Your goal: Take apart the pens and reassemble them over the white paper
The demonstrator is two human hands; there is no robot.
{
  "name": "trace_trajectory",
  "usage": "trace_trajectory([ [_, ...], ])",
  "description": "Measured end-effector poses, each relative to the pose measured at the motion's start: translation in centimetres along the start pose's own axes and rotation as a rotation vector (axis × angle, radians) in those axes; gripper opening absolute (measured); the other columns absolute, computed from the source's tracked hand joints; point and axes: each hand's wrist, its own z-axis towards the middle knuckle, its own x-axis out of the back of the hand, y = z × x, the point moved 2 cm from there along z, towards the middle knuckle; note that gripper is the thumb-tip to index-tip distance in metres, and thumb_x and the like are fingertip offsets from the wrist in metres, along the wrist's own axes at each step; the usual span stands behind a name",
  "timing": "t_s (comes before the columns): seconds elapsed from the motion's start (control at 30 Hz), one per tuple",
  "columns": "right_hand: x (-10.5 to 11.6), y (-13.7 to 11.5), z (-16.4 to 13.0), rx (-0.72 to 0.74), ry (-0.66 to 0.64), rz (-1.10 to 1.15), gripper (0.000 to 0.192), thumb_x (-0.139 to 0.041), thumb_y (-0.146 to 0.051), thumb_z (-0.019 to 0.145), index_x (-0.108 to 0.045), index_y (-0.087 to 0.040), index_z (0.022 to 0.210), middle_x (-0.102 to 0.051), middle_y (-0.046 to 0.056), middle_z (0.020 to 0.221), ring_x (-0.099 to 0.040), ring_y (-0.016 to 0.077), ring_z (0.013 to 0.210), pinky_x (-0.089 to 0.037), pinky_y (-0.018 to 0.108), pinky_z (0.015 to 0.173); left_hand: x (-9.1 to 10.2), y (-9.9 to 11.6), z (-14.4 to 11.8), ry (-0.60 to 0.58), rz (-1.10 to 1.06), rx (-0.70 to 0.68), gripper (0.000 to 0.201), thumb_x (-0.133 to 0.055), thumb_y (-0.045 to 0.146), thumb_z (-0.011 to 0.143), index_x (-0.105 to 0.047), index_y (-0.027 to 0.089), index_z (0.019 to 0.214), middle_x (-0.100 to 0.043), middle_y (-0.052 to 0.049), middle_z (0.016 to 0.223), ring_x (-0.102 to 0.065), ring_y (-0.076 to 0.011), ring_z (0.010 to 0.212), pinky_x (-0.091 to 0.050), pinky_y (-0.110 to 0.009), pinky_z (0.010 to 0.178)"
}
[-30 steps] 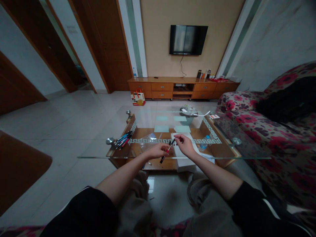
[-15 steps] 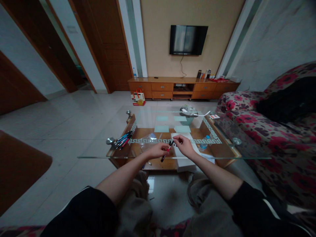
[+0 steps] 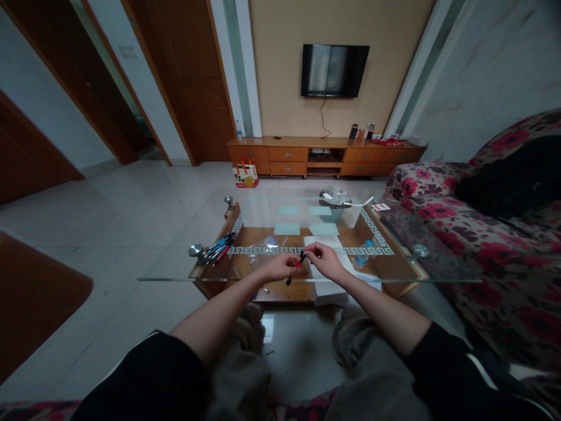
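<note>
My left hand (image 3: 279, 268) grips a dark pen with a red band (image 3: 294, 269) over the near edge of the glass coffee table (image 3: 175, 279). My right hand (image 3: 324, 260) pinches the pen's upper end, where a dark cap sits. The two hands are close together, almost touching. A bundle of several pens (image 3: 218, 247) lies on the glass to the left. A clear plastic bag (image 3: 264, 249) lies just beyond my left hand.
A white box (image 3: 316, 245) and a water bottle (image 3: 363, 253) rest on the wooden shelf under the glass. A small basket (image 3: 333, 202) stands at the table's far end. A floral sofa (image 3: 495, 234) is on the right, a TV cabinet (image 3: 324, 155) at the back wall.
My right hand has moved left toward my left hand and closed the gap along the pen's upper end. The pen now looks shorter between the hands.
</note>
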Motion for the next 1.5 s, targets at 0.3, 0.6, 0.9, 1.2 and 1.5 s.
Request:
trace_trajectory([
  [0.3, -0.1, 0.0, 0.0, -0.015, -0.026, 0.01, 0.022, -0.058, -0.04, 0.089, -0.067, -0.019, 0.09, -0.068, 0.002, 0.083, -0.061, 0.0142, 0.069, -0.048, 0.026, 0.065, 0.1, 0.3, -0.2, 0.0, 0.016, 0.004, 0.013, -0.061, 0.027, 0.078, -0.058, 0.014, 0.076, -0.05, 0.004, 0.064, -0.046, -0.0099, 0.06, -0.036, -0.02, 0.056],
  [0.6, -0.2, 0.3, 0.0, -0.016, -0.054, 0.005, 0.022, -0.058, -0.039, 0.089, -0.066, -0.019, 0.092, -0.067, 0.001, 0.082, -0.06, 0.0139, 0.069, -0.048, 0.026, 0.066, 0.2, 0.9, -0.4, -0.01, 0.043, 0.016, 0.012, -0.059, 0.025, 0.077, -0.057, 0.014, 0.073, -0.048, 0.005, 0.059, -0.044, -0.0092, 0.055, -0.034, -0.02, 0.053],
  [0.9, -0.3, 0.9, 0.1, -0.024, -0.084, 0.002, 0.023, -0.058, -0.04, 0.09, -0.065, -0.019, 0.091, -0.067, 0.002, 0.08, -0.06, 0.0147, 0.07, -0.048, 0.027, 0.065, 0.2, 0.6, -0.4, 0.009, 0.031, 0.031, 0.012, -0.058, 0.025, 0.076, -0.061, 0.014, 0.074, -0.049, 0.004, 0.059, -0.042, -0.0091, 0.053, -0.032, -0.021, 0.052],
  [1.2, -0.2, 1.2, -0.1, -0.051, -0.101, -0.038, 0.023, -0.058, -0.041, 0.09, -0.065, -0.018, 0.089, -0.067, 0.001, 0.078, -0.06, 0.0144, 0.068, -0.046, 0.026, 0.064, 0.5, -0.5, 0.0, 0.089, 0.085, -0.005, 0.016, -0.056, 0.023, 0.079, -0.068, 0.012, 0.08, -0.052, 0.003, 0.062, -0.042, -0.0086, 0.057, -0.03, -0.021, 0.054],
  [1.5, 0.4, 0.9, 0.0, -0.097, -0.077, -0.149, 0.032, -0.057, -0.048, 0.092, -0.064, -0.019, 0.081, -0.068, 0.001, 0.071, -0.059, 0.0141, 0.063, -0.041, 0.024, 0.06, 0.6, 0.3, 0.7, 0.115, 0.261, -0.045, 0.022, -0.053, 0.02, 0.083, -0.073, 0.012, 0.085, -0.058, 0.001, 0.062, -0.047, -0.0108, 0.057, -0.031, -0.022, 0.056],
])
